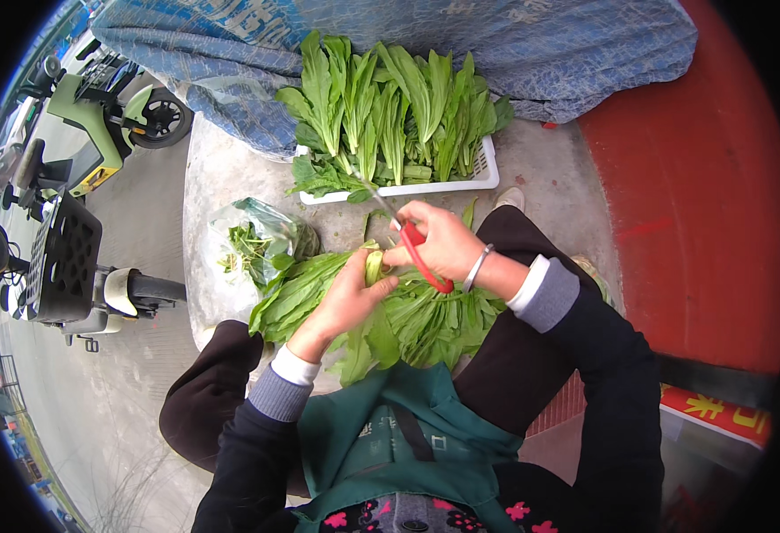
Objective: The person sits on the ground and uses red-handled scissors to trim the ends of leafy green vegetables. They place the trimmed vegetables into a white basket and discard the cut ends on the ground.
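My left hand point(352, 293) grips the pale stem end of a leafy green vegetable point(375, 266), whose leaves hang down towards my lap. Red-handled scissors point(423, 263) are in my right hand point(440, 241), their blades pointing up and away to the left; its fingertips are close to the stem. Below and beside both hands lie more long green leaves point(440, 316) in loose bunches. Beyond them, a white plastic basket point(400, 190) holds rows of leafy greens point(423, 100). A clear plastic bag point(256, 236) with trimmed leaves and stems stands left of my hands.
A blue patterned cover point(563, 60) hangs behind the basket. Electric scooters, one with a black front basket point(63, 260), stand at the left. Red flooring point(689, 220) lies at the right. My knees flank the greens, and a green apron point(403, 433) covers my lap.
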A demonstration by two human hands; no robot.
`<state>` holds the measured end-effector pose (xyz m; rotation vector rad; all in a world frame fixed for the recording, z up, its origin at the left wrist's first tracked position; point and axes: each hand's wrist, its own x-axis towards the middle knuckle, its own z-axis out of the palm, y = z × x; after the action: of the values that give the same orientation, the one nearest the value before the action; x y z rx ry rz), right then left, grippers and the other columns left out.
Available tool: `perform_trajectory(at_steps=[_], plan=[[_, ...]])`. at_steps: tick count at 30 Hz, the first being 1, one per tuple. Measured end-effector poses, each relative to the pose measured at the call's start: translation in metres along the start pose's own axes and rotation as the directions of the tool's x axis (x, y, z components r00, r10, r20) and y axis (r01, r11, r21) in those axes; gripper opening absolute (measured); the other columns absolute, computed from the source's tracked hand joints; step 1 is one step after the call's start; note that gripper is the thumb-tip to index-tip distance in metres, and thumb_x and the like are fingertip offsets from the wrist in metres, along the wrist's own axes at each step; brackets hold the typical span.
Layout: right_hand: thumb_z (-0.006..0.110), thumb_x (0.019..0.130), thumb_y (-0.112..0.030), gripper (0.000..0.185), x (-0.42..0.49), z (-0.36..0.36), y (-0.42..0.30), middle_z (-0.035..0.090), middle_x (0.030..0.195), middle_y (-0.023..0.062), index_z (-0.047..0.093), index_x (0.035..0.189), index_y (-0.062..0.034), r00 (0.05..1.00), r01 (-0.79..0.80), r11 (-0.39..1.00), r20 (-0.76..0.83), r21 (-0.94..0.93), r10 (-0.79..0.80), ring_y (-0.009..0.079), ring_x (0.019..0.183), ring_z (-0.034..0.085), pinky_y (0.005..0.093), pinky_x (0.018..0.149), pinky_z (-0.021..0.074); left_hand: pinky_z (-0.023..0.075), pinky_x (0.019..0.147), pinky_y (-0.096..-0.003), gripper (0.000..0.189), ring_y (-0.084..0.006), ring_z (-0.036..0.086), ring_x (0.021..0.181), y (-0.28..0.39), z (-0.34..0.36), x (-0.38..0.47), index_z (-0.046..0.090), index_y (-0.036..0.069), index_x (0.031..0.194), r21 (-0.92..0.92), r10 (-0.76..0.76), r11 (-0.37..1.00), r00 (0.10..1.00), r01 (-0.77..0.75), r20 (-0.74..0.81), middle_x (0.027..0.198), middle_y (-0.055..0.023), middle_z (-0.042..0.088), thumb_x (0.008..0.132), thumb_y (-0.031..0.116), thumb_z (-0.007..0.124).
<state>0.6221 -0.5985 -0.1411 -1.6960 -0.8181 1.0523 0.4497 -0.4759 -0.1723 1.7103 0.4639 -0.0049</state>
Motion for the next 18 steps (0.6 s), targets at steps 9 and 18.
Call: perform_trajectory(at_steps=[9, 18], plan=[[0.077, 0.081, -0.005, 0.042, -0.026, 0.003, -0.01, 0.068, 0.09, 0.005, 0.053, 0.115, -0.0005, 0.999, 0.035, 0.978, -0.012, 0.204, -0.033, 0.0093, 0.081, 0.064, 0.025, 0.074, 0.0527, 0.0454, 0.1, -0.0328, 0.047, -0.0161, 0.057, 0.115, 0.026, 0.0, -0.012, 0.044, -0.002, 0.14, -0.444, 0.115, 0.896, 0.974, -0.015, 0.198, 0.123, -0.0092, 0.063, 0.099, 0.015, 0.06], [0.075, 0.081, -0.004, 0.043, -0.026, -0.009, -0.025, 0.069, 0.093, 0.0077, 0.052, 0.118, -0.0001, 0.999, -0.003, 0.969, 0.032, 0.246, -0.005, 0.0105, 0.085, 0.065, 0.0253, 0.076, 0.0529, 0.0439, 0.101, -0.0295, 0.039, -0.0131, 0.058, 0.112, 0.031, -0.009, -0.008, 0.053, -0.002, 0.133, -0.431, -0.004, 0.896, 0.974, 0.104, 0.225, 0.122, -0.0057, 0.064, 0.099, 0.015, 0.061]])
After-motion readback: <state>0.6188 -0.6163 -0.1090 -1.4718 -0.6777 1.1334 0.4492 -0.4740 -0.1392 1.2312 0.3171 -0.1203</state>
